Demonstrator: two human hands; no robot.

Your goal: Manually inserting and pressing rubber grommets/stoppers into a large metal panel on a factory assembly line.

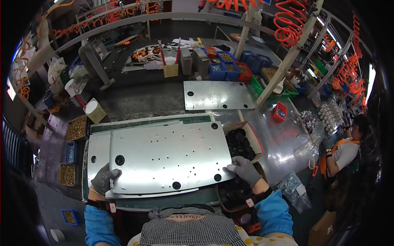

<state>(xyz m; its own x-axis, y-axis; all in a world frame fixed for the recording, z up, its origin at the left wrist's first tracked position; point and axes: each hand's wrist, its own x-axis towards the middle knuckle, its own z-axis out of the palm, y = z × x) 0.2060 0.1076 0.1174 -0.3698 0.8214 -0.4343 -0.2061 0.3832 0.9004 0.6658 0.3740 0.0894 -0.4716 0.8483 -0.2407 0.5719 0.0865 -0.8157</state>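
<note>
A large silvery sheet-metal panel [139,141] with small holes and several black round fittings near its corners lies in front of me, slightly turned. My left hand [104,179], in a grey glove, grips its lower left edge with the thumb on top. At the lower right edge my right hand [246,170], also gloved, pinches the panel between thumb and fingers; the fingers underneath are hidden. Beneath it, another metal panel [97,148] sticks out on the left, over a green work surface [193,202].
To the right, a box of black round parts [241,141] touches the panel's side. Farther off lies another metal panel [217,95]. Bins of small hardware [77,127] line the left; a red bin [280,111] stands right. Coiled orange hoses [289,24] hang above. A person [342,153] works at right.
</note>
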